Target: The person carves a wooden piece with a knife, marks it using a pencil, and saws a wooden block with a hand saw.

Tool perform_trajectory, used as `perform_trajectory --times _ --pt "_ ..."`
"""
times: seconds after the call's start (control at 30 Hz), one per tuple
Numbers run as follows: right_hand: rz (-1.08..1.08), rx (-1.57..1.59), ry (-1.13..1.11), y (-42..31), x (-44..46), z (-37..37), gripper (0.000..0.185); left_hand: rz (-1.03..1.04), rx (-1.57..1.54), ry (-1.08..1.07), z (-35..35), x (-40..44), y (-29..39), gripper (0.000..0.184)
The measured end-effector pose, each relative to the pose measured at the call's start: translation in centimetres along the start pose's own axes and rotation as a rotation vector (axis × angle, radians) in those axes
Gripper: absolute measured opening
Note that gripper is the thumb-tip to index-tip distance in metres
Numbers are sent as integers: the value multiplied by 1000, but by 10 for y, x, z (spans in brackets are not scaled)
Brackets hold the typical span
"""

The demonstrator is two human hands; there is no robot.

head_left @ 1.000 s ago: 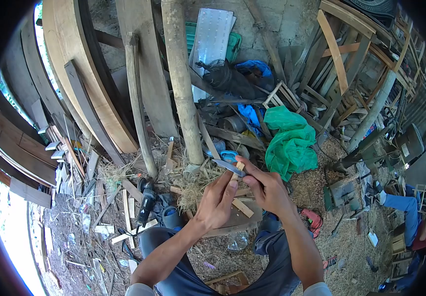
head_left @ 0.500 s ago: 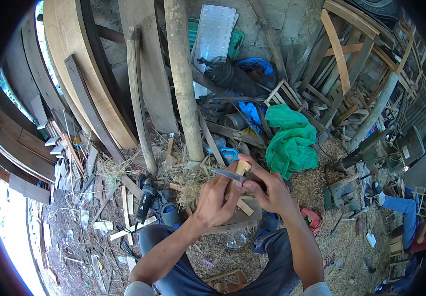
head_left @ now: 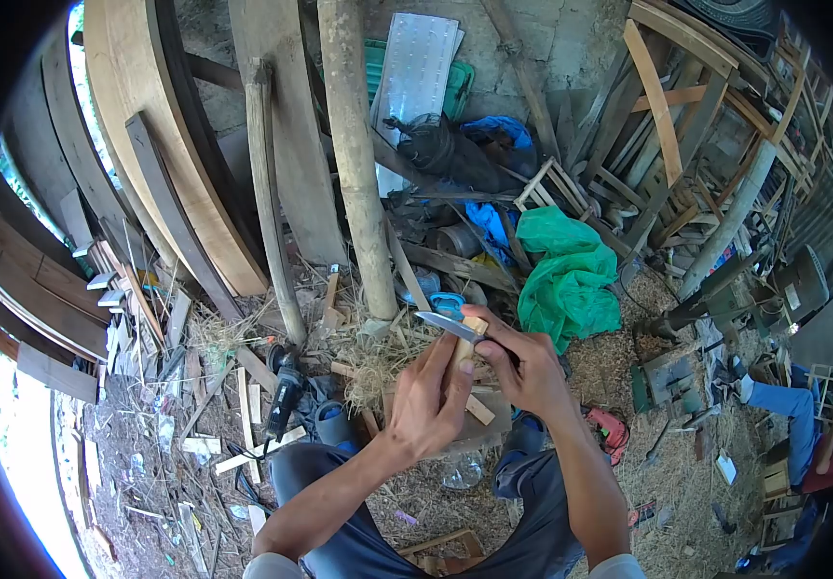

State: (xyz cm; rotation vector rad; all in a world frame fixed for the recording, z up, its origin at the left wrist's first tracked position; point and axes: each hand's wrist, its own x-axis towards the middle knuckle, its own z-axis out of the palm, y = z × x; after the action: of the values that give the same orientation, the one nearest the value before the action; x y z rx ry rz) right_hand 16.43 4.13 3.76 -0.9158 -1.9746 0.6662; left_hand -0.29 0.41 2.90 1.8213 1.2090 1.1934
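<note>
My left hand (head_left: 428,403) is closed around a small light-coloured piece of wood (head_left: 464,356), which stands tilted between thumb and fingers. My right hand (head_left: 529,371) grips a knife (head_left: 443,323); its handle is mostly hidden in the fingers. The blade points left and crosses the upper part of the wood, close to my left fingers. Whether the edge is touching the wood I cannot tell. Below the hands, a pale wood offcut (head_left: 480,410) lies on a wooden block (head_left: 490,432) between my knees.
A black angle grinder (head_left: 285,394) lies on the littered ground at left, among wood scraps. A red power tool (head_left: 609,434) is right of my knee. Ahead are a bamboo post (head_left: 354,164), leaning planks (head_left: 161,145) and a green plastic sheet (head_left: 571,275). Another person's leg (head_left: 780,410) shows at far right.
The knife blade has shifted up the piece of wood and turned slightly. My left hand sits a little lower, so more of the wood shows. Both hands keep their holds.
</note>
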Motion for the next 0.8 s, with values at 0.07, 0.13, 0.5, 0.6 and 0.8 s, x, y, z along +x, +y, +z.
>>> perform_trajectory --times 0.07,0.13,0.5,0.6,0.8 --pt "76 43 -47 9 -1 5 37 -56 -7 41 7 -1 -7 44" --pt "153 85 -96 12 -4 4 41 -113 -17 83 8 0 -9 44" --pt "242 -48 -18 0 -16 7 35 -350 -31 -20 -7 6 -5 42" --pt "230 -67 -46 3 -12 15 42 -252 -27 20 -2 2 -14 41" --pt "238 -148 -142 9 -14 21 52 -346 -20 -32 -9 6 -1 36"
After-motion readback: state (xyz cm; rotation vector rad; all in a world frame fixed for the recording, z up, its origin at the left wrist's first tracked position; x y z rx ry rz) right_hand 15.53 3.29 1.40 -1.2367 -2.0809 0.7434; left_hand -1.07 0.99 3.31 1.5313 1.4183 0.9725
